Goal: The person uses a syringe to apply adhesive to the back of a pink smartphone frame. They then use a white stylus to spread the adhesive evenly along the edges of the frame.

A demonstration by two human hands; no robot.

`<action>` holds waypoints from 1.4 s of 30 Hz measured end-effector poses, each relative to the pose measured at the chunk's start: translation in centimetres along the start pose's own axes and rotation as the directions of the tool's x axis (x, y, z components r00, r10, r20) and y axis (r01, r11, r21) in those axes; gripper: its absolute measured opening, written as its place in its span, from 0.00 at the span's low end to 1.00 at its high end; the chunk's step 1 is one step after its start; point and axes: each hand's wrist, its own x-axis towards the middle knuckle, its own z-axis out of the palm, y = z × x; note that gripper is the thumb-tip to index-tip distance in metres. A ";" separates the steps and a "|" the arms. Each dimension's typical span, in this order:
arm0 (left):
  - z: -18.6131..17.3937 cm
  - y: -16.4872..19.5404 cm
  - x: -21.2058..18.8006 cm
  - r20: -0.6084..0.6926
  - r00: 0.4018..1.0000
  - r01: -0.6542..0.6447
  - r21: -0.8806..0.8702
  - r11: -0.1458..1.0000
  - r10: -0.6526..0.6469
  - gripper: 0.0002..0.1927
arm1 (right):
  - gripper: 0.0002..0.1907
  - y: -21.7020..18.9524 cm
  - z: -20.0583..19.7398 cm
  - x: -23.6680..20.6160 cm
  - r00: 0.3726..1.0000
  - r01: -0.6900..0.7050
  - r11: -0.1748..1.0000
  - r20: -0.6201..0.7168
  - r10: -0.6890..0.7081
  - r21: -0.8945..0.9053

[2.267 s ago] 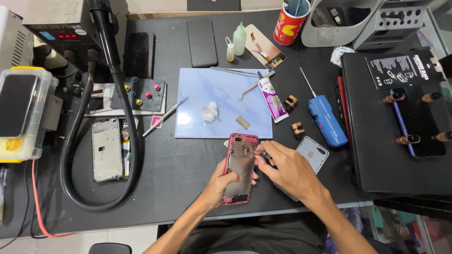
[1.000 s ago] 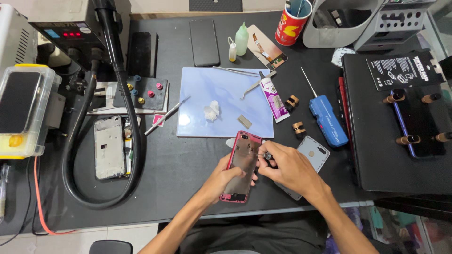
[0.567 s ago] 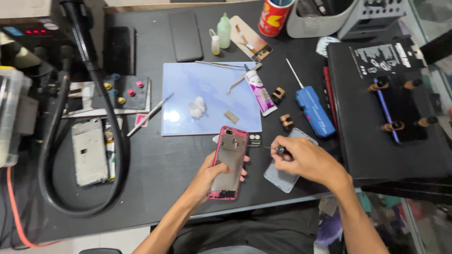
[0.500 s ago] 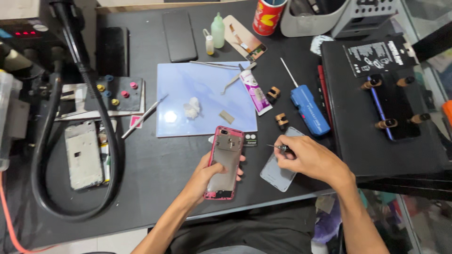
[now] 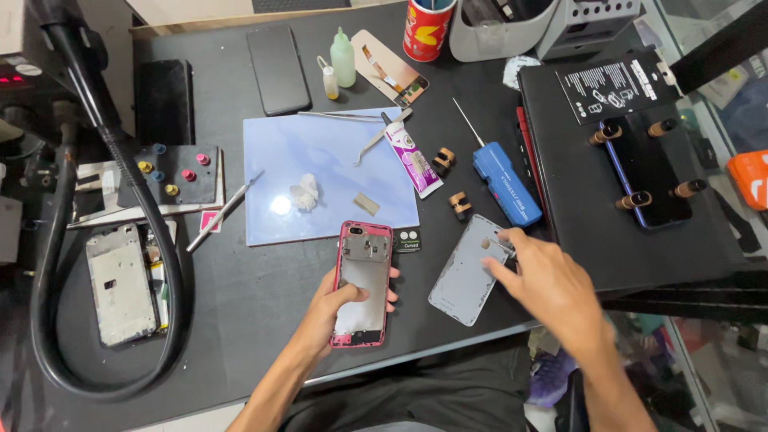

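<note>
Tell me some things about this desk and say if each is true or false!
1. The left hand holds a pink phone. True.
2. The right hand touches a grey back cover. True.
3. The blue screwdriver is in the right hand. False: it lies on the desk beside the cover.
4. The red cup lies tipped over. False: it stands upright.
5. A white wad sits on the blue mat. True.

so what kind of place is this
Most likely a phone repair bench. The left hand holds an opened pink-framed phone, the right hand touches a loose grey back cover, and a blue screwdriver and tweezers lie nearby.
</note>
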 end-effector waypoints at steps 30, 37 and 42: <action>-1.4 1.0 -0.4 0.003 0.993 -0.121 -0.058 0.991 0.121 0.32 | 0.23 -1.6 0.5 2.2 0.888 0.450 0.888 -0.158 -0.432 0.100; -2.6 1.2 -0.5 0.029 0.989 -0.135 -0.167 0.977 0.142 0.33 | 0.18 -7.9 -1.4 2.2 0.887 0.435 0.865 0.047 -0.460 0.251; -3.2 1.4 -0.6 -0.001 0.990 -0.139 -0.187 0.972 0.141 0.33 | 0.22 -11.4 -1.3 2.4 0.918 0.310 0.919 0.177 -0.356 0.243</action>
